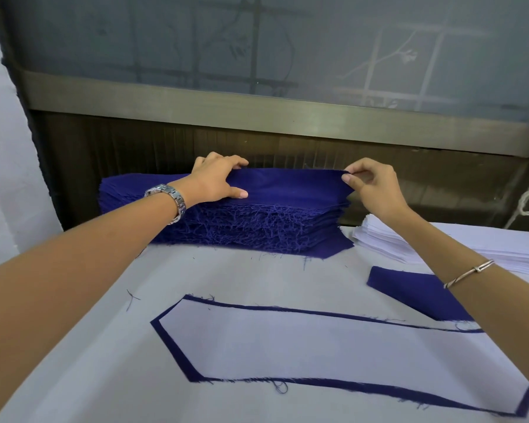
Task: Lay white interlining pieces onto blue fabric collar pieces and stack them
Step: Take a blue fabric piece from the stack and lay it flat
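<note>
Nearest: finished pair point(333, 346), white interlining lying on a blue collar piece, flat on the table point(104, 346).
Beyond, at right: loose blue piece point(416, 294), with the interlining stack point(409, 242) behind it.
Far edge: blue stack point(257, 227), frayed. The right hand point(370, 184) pinches a corner of the top blue piece point(287, 186); the left hand point(217, 181) hooks over its far edge, thumb on top.
Containers: none seen; all piles lie loose.
Risk: tangled threads may drag up a second piece or skew the stack.

A garment workshop is indicated by stacked frayed dark-blue fabric pieces point(251, 222), centre, and white interlining sheets point(509, 254), right.
</note>
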Tool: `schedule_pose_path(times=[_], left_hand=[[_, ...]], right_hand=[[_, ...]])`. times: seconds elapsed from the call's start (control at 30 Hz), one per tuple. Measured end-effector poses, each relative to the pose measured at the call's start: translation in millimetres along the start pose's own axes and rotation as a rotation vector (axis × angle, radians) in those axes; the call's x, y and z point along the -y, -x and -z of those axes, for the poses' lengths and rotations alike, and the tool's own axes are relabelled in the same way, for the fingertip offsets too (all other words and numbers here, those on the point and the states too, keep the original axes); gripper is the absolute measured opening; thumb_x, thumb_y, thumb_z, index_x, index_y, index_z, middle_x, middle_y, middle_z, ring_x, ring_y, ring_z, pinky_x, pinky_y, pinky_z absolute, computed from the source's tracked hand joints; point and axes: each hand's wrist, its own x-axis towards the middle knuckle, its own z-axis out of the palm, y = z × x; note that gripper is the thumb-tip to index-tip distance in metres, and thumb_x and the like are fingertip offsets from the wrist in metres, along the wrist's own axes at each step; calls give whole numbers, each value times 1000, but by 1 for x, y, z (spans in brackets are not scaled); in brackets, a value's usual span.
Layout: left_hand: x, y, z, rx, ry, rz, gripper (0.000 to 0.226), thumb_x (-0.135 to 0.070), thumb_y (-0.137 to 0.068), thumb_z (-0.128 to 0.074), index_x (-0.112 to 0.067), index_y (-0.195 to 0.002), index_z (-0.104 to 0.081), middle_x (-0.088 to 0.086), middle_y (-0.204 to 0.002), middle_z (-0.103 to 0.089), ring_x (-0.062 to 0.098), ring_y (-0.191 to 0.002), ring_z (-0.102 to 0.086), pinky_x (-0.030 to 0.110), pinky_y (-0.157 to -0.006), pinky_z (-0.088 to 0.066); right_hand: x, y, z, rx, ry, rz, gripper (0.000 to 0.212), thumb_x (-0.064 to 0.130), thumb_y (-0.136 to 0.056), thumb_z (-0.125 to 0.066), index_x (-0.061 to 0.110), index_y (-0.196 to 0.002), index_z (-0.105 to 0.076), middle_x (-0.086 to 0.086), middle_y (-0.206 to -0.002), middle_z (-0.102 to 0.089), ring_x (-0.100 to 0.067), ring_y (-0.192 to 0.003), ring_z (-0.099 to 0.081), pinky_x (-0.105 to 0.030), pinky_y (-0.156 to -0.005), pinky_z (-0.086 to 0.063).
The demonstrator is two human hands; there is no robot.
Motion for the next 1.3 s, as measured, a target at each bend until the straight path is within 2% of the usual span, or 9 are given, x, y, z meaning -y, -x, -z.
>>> schedule_pose_path(times=[0.1, 0.3, 0.47, 0.63, 0.8, 0.87, 1.0, 1.17, 1.3], left_hand=[[5, 1, 8, 8, -54, 0, 61, -46, -85, -73, -23, -138, -55, 2, -134, -62, 24, -129, -51, 41, -110, -25], [27, 19, 25, -88, -135, -4, 33, -36, -90, -69, -19, -118, -71, 8, -110, -74, 27, -103, -66, 45, -94, -49], [60, 38, 43, -89, -169, 74, 29, -31, -92, -68, -19, -118, -72, 9, -119, -70, 29, -109, -63, 47, -93, -51], [100, 58, 62, -97, -190, 199, 31, -29, -92, -68, -17, -121, -70, 14, -126, -66, 34, -113, -60, 50, -94, -50], [111, 65, 82, -224, 36, 237, 40, -33, -89, -70, -10, -122, -69, 19, -118, -68, 36, -108, -63, 52, -94, -52], [105, 66, 90, -244, 142, 204, 36, -32, -86, -73, -11, -115, -73, 15, -108, -71, 27, -97, -65, 42, -85, -54], [86, 74, 101, -236, 339, 205, 34, -35, -80, -77, -17, -110, -74, 5, -96, -72, 18, -83, -67, 27, -67, -52], [59, 88, 93, -178, 641, 299, 29, -42, -65, -78, -26, -88, -74, -4, -77, -75, 7, -63, -71, 14, -48, -53], [49, 102, 76, 40, 685, 368, 36, -39, -63, -76, -17, -92, -75, 4, -86, -78, 16, -81, -71, 27, -72, -58]], right_hand=[[-1, 6, 2, 21, -57, 17, 10, 8, -98, -62, 18, -100, -65, 11, -91, -68, -2, -87, -64, -10, -69, -50], [-1, 9, 5, 23, -140, 27, 11, 5, -99, -59, 12, -106, -63, -3, -94, -72, -11, -90, -69, -21, -76, -58], [4, 9, 6, -5, -115, 35, 12, 6, -100, -58, 14, -107, -63, 0, -94, -71, -12, -93, -68, -16, -74, -56], [6, 7, 8, -12, -98, 5, 17, 7, -99, -59, 8, -114, -66, -8, -102, -73, -19, -100, -67, -27, -84, -57], [8, 4, 19, -39, -149, -10, 14, 4, -98, -61, 7, -108, -69, -1, -91, -74, -10, -86, -68, -16, -76, -55], [7, 2, 30, -75, -186, -52, 11, 5, -97, -62, 12, -102, -69, 16, -75, -72, 2, -73, -67, -9, -65, -52], [5, 3, 65, -64, -245, -142, 19, 5, -97, -62, 19, -85, -64, 16, -58, -69, 0, -50, -61, -14, -51, -52], [-10, 23, 125, 118, -264, -142, 9, 12, -89, -69, 21, -91, -68, 7, -74, -76, -6, -65, -71, -17, -56, -59], [-51, 38, 176, 325, -200, -197, 32, 33, -72, -86, 22, -100, -78, -5, -89, -78, -9, -68, -70, -17, -60, -57]])
